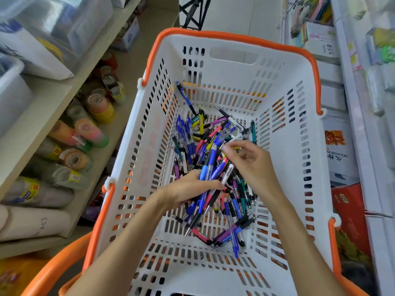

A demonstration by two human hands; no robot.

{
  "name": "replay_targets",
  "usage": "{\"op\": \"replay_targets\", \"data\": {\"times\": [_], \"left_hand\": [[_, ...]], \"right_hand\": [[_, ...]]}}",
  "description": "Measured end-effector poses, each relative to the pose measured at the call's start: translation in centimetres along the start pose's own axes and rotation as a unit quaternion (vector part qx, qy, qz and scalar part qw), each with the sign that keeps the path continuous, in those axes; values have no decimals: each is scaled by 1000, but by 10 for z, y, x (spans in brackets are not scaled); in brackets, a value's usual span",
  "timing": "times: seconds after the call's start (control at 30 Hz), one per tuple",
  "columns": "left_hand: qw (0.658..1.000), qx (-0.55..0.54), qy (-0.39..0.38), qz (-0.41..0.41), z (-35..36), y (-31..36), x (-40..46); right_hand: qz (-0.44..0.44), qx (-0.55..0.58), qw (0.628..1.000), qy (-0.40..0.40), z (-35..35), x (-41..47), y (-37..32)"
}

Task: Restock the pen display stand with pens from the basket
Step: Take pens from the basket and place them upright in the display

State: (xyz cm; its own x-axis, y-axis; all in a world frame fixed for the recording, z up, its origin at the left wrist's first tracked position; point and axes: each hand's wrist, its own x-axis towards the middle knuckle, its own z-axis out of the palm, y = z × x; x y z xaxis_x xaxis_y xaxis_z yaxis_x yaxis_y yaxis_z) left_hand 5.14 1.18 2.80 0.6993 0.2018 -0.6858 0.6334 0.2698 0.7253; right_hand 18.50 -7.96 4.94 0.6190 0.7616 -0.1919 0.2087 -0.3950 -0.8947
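A white slotted plastic shopping basket with orange handles (299,146) is seen from above, and a loose heap of mixed click pens in blue, purple, pink, teal, yellow and black (215,167) is spread across its floor. Both bare forearms are reached into the basket from the near edge. A bundle of several pens, mostly blue-barrelled with one clear white one (210,167), is gripped in the left hand (188,190), whose fingers are curled tightly round the barrels so that the pens stand up and away from the pile. The right hand (252,163) is held just beside that bundle, over the far part of the heap; its thumb and fingertips are drawn together, apparently pinching something small, though what is pinched cannot be made out. A single blue pen with a black clip (185,97) is propped against the far left wall of the basket, apart from the heap. Rolls of coloured and clear adhesive tape (85,133) are stacked on a pale shelf (53,99) to the left. Boxed stationery (346,201) is shelved to the right.
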Motion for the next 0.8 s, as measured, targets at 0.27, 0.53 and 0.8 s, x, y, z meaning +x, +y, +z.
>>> {"op": "replay_targets", "data": {"times": [0.27, 0.53, 0.8], "left_hand": [[992, 124, 24, 12, 11, -3, 5], [992, 124, 3, 26, 11, -6, 3], [999, 19, -36, 6, 5, 0, 1]], "right_hand": [[27, -55, 995, -79, 21, 0, 13], [82, -55, 989, -112, 18, 3, 15], [123, 82, 979, -142, 5, 5, 1]]}}
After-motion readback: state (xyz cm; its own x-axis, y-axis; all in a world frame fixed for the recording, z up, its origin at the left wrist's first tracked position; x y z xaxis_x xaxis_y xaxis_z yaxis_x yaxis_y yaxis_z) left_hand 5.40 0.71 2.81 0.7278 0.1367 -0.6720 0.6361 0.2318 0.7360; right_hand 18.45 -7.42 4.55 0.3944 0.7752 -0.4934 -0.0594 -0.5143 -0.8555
